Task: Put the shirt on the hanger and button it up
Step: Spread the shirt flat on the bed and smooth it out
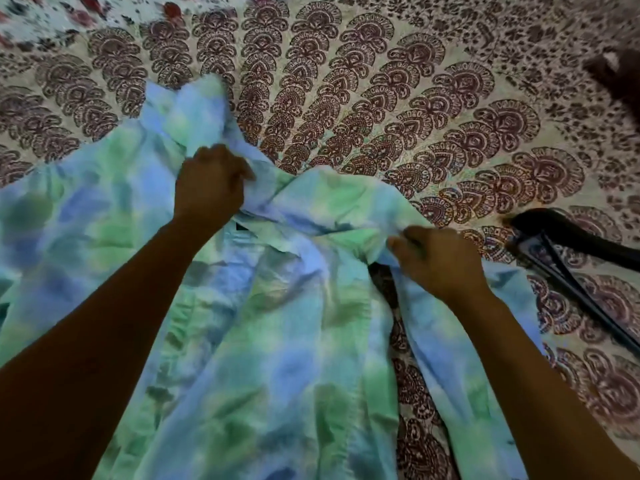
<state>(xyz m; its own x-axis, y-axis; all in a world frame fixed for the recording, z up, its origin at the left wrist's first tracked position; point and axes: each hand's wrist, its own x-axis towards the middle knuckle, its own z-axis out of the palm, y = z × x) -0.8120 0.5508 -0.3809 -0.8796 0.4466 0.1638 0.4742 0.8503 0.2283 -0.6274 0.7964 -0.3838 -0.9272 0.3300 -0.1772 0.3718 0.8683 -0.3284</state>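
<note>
A blue and green tie-dye shirt [263, 323] lies spread and rumpled on the patterned bedspread [381, 109], its front open. My left hand [207, 185] grips a bunch of cloth near the collar at the shirt's upper left. My right hand [440, 261] pinches the shirt's fabric at the upper right, near the shoulder. A dark plastic hanger [568, 247] lies on the bed to the right of my right hand, apart from the shirt.
The bedspread with maroon paisley print covers the whole view. A dark object [616, 77] sits at the far right edge. A different floral cloth [69, 15] shows at the top left.
</note>
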